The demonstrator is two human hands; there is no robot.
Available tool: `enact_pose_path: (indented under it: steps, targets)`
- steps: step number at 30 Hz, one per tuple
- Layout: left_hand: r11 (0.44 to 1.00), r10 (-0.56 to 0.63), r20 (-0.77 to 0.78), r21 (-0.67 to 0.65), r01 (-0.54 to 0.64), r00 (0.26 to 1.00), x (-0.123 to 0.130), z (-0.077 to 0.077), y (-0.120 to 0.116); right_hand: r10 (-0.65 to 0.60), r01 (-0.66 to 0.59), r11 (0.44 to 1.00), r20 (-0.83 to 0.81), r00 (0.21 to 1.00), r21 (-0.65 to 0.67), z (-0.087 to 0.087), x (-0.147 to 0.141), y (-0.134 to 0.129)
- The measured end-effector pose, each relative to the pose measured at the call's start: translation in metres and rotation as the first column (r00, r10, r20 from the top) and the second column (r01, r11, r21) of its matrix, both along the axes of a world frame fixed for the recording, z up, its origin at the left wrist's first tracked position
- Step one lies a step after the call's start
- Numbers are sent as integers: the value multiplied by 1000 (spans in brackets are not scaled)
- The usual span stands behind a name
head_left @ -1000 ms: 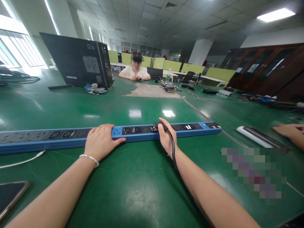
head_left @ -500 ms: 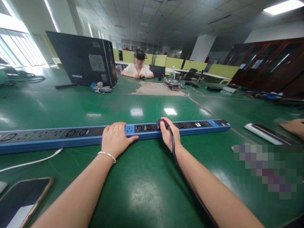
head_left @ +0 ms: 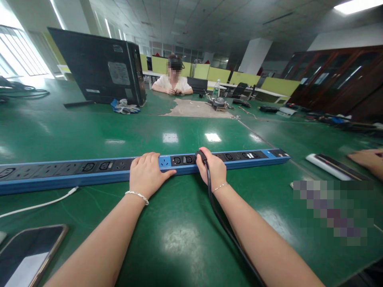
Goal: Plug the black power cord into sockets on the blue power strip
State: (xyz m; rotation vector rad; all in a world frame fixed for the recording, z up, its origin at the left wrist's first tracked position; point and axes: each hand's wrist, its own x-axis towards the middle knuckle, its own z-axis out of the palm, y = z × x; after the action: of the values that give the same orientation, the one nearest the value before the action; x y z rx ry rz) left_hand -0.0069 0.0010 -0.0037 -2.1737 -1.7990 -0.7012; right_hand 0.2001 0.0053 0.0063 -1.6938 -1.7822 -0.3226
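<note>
A long blue power strip (head_left: 176, 172) with a row of black sockets lies across the green table. My left hand (head_left: 146, 173) rests over the strip left of its blue socket section, fingers on the far side and thumb along the near edge, gripping it. Right of centre, my right hand (head_left: 212, 169) is closed round a black plug (head_left: 201, 154) held at the strip's top face. Whether the plug sits fully in a socket is hidden by the fingers. Its black cable (head_left: 213, 203) runs down beside my right forearm.
A phone (head_left: 32, 251) and a white cable (head_left: 44, 204) lie at left. A black computer case (head_left: 104, 69) and gloves (head_left: 125, 107) stand farther back. Across the table sits a person (head_left: 172, 81). Another person's hand (head_left: 366, 159) is at right, near a white bar (head_left: 326, 166).
The plug's cable end and the cable have swung left, and my right hand has turned slightly with them. My left hand keeps its place on the strip. The view has shifted slightly.
</note>
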Motion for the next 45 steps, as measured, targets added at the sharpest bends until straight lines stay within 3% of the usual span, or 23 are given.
enact_pose_path:
  steps: [6, 15, 20, 24, 31, 36, 45]
  targets:
    - [999, 25, 2, -42, -25, 1000, 0, 0, 1, 50, -59, 996, 130, 990, 67, -1, 1, 5]
    - [998, 24, -39, -56, -26, 999, -1, 0, 2, 88, -86, 996, -136, 987, 26, -9, 15, 8]
    - [999, 21, -50, -33, -23, 999, -1, -1, 1, 101, -99, 995, -197, 975, 22, -11, 17, 8]
    - [1000, 14, -53, -26, -16, 998, -1, 0, 1, 93, -91, 996, -153, 984, 19, -9, 15, 7]
    - [999, 24, -44, -26, -25, 999, -1, 0, 1, 133, -137, 988, 73, 988, 65, -9, 10, 7]
    - [999, 29, -40, -29, -30, 999, 0, 0, 1, 131, -136, 988, 63, 989, 78, -16, 10, 5]
    - [1000, -6, -21, -20, 6, 1000, 0, 0, -1, 254, -255, 967, 32, 967, 17, -21, 24, 0]
